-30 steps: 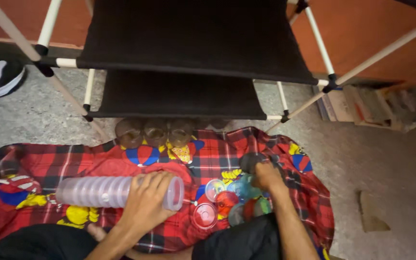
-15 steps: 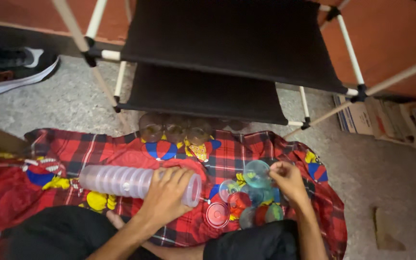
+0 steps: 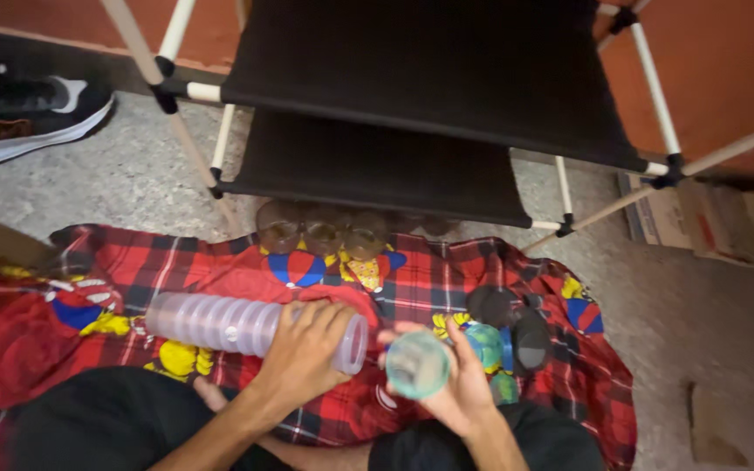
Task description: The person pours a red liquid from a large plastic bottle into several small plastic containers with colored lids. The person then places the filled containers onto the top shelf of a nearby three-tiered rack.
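While gripped: cup stack, lid.

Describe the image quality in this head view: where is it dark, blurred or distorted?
Head view: dim, warm light. The black fabric shelves are near-featureless shadow. The clear cup in the right hand is motion-blurred; the stack of cups under the left hand is sharper. The rack's poles splay outward from wide-angle distortion.

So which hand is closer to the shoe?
Left. The left hand grips the stack of cups, on the shoe's side. The right hand, holding a clear cup, is farther away.
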